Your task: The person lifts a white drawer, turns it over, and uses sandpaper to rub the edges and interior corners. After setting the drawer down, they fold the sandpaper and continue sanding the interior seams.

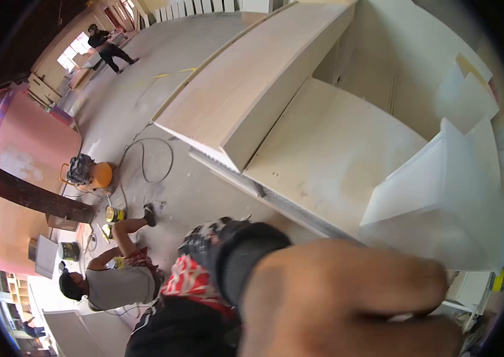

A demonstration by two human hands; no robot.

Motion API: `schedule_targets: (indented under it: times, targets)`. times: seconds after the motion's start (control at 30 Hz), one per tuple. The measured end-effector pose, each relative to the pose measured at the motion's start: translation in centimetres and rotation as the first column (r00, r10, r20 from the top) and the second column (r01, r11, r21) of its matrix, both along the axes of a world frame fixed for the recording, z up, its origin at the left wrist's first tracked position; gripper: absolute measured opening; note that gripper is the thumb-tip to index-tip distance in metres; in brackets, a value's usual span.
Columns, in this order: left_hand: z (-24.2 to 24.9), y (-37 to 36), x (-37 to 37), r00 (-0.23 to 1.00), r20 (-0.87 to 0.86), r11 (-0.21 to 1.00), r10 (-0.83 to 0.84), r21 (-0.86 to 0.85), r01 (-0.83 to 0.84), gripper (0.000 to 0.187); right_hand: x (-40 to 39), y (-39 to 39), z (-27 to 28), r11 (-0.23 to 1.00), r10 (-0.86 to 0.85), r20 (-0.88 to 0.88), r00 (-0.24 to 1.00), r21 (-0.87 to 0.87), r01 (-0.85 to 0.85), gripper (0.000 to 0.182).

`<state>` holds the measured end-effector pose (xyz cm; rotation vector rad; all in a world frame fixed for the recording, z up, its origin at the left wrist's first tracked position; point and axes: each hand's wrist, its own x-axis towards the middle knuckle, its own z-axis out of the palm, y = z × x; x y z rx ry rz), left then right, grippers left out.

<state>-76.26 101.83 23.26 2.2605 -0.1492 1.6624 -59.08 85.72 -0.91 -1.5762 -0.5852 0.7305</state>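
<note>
My left hand [347, 297] fills the lower right of the view, very near the camera and blurred. Its fingers are curled and pressed together; whatever they hold, if anything, is hidden. A dark cuff [249, 253] circles the wrist, and red and black clothing [189, 282] shows to its left. Behind the hand stands a large pale cabinet-like unit [323, 149] with a long light wooden top [246, 77]. A white upright panel [412, 178] rises beside it, just beyond my knuckles. My right hand is out of view.
A person in a grey top [121, 288] sits low at the left, near buckets [68, 251]. An orange machine [102, 175] and a looped hose [143, 160] are on the concrete floor. Another person [106, 47] stands farther back. A dark beam [32, 193] crosses the left.
</note>
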Motion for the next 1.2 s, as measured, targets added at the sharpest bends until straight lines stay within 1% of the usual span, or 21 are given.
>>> schedule_targets:
  times: [0.03,0.07,0.1,0.17,0.2,0.23,0.3,0.33,0.43,0.5,0.6,0.63,0.67,0.77,0.8,0.83,0.9,0.93,1.1,1.17,1.2]
  targets:
    - [-0.4,0.2,0.5,1.0,-0.008,1.0,-0.016,-0.025,0.015,0.018,0.2,-0.4,-0.1,0.998,0.022,0.056,0.998,-0.056,-0.019,0.024]
    - [-0.1,1.7,-0.7,0.997,0.0,0.995,-0.083,-0.049,0.083,0.018,-0.7,0.3,-0.1,0.995,-0.045,-0.11,0.993,0.083,0.055,0.025]
    - [-0.4,1.3,-1.4,0.985,0.01,0.982,-0.174,-0.076,0.174,0.018,0.0,-0.2,0.4,1.0,-0.011,-0.005,1.0,-0.016,0.011,0.025]
    - [-1.1,-0.4,-2.6,0.954,0.04,0.945,-0.299,-0.126,0.301,0.019,0.0,-0.6,0.4,0.997,-0.08,0.084,0.993,0.016,0.079,0.027]
    - [-1.6,-0.4,2.1,0.95,0.05,0.938,-0.309,-0.15,0.313,0.019,0.5,-1.3,-0.7,0.995,-0.104,0.114,0.988,0.004,0.104,0.029]
    - [-1.9,-0.3,2.7,0.956,0.041,0.94,-0.289,-0.174,0.292,0.02,-1.2,1.5,3.3,0.983,-0.185,0.091,0.979,0.021,0.184,0.028]
    - [-2.5,-1.1,3.4,0.945,0.021,0.916,-0.327,-0.24,0.322,0.02,-0.1,-0.6,-0.1,0.985,-0.161,-0.023,0.987,0.063,0.162,0.028]
    - [-2.0,-0.4,-1.1,0.916,0.04,0.886,-0.398,-0.243,0.395,0.021,-0.1,-1.0,0.0,0.982,-0.182,0.031,0.983,0.048,0.181,0.029]
    - [-2.3,-1.2,1.7,0.845,0.08,0.805,-0.529,-0.267,0.529,0.022,-0.2,-1.7,1.1,0.969,-0.239,0.031,0.971,0.066,0.237,0.03]
    - [-3.1,-4.3,6.0,0.855,0.065,0.806,-0.515,-0.302,0.508,0.022,-0.4,-1.6,1.7,0.963,-0.266,-0.094,0.959,0.012,0.268,0.03]
    - [-3.4,-4.3,5.8,0.862,0.035,0.81,-0.507,-0.324,0.489,0.023,-1.3,-1.7,0.5,0.967,-0.252,-0.058,0.966,0.029,0.253,0.028]
    - [-2.4,-2.9,-1.6,0.839,0.051,0.786,-0.541,-0.324,0.527,0.024,-1.1,-2.6,0.2,0.957,-0.285,-0.048,0.957,0.052,0.287,0.028]
    - [-3.1,-3.6,3.7,0.814,0.064,0.757,-0.577,-0.332,0.563,0.024,-0.9,-3.2,0.0,0.946,-0.31,-0.078,0.948,0.078,0.315,0.029]
    - [-3.6,-6.9,6.9,0.829,0.038,0.771,-0.558,-0.346,0.535,0.025,-0.2,-3.0,0.1,0.937,-0.343,-0.063,0.937,0.044,0.346,0.031]
    - [-2.0,-5.2,-1.2,0.856,-0.001,0.802,-0.518,-0.348,0.485,0.026,-0.9,-2.9,1.2,0.93,-0.3,-0.29,0.909,0.124,0.346,0.032]
    - [-3.7,-8.2,7.1,0.861,-0.021,0.809,-0.508,-0.355,0.468,0.026,-1.0,-2.9,1.3,0.926,-0.296,-0.244,0.923,0.163,0.34,0.03]
    - [-2.4,-5.6,5.9,0.836,0.005,0.783,-0.549,-0.347,0.516,0.027,-0.4,-3.9,0.3,0.952,-0.304,-0.012,0.953,0.03,0.305,0.027]
    - [-2.8,-5.9,6.4,0.824,0.017,0.771,-0.566,-0.342,0.537,0.027,-0.1,-4.4,0.1,0.942,-0.333,0.0,0.943,0.032,0.333,0.027]
    - [-3.5,-9.0,7.4,0.878,-0.02,0.83,-0.479,-0.335,0.445,0.029,-0.8,-3.4,0.8,0.942,-0.288,-0.257,0.923,0.098,0.321,0.029]
    - [-2.4,-6.4,4.5,0.843,0.036,0.788,-0.537,-0.334,0.517,0.03,-0.6,-4.7,-1.6,0.937,-0.345,-0.06,0.937,0.042,0.347,0.03]
    - [-2.2,-5.8,4.3,0.832,0.064,0.774,-0.551,-0.334,0.538,0.03,-0.6,-5.0,-0.6,0.932,-0.353,0.043,0.935,-0.071,0.355,0.031]
